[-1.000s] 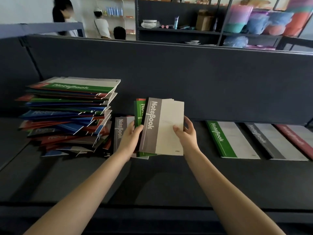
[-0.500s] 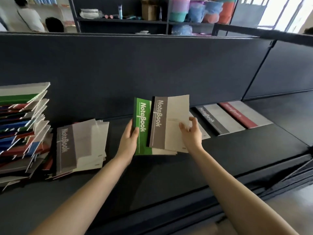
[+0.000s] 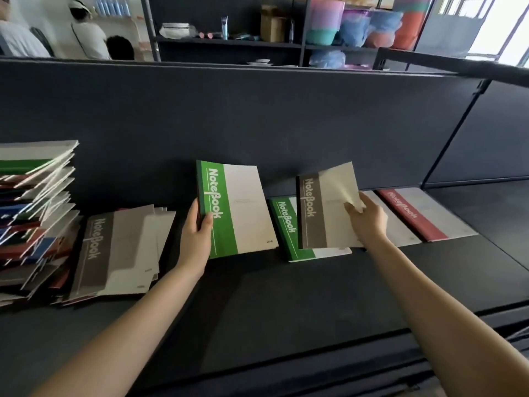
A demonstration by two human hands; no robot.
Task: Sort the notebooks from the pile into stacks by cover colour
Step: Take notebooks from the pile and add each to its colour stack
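Observation:
My left hand [image 3: 197, 233] grips a green-spined notebook [image 3: 243, 207] by its left edge, tilted up above the dark table. My right hand [image 3: 365, 217] holds a grey-spined notebook [image 3: 317, 213] by its right edge, over a green notebook lying flat [image 3: 282, 233]. Right of it lies a red-spined notebook [image 3: 409, 216]; another notebook between them is mostly hidden behind my right hand. The mixed pile [image 3: 34, 213] stands tall at the far left, with a grey-spined notebook [image 3: 114, 247] on a few loose ones beside it.
A dark partition wall [image 3: 257, 118] runs behind the table [image 3: 272, 305] and turns a corner at the right. Shelves with coloured tubs [image 3: 357, 24] and people stand beyond it. The table's front edge drops off at the lower right.
My hands have moved apart: the grey notebook went right with my right hand, off the green one, which my left hand keeps. The view has shifted right a little.

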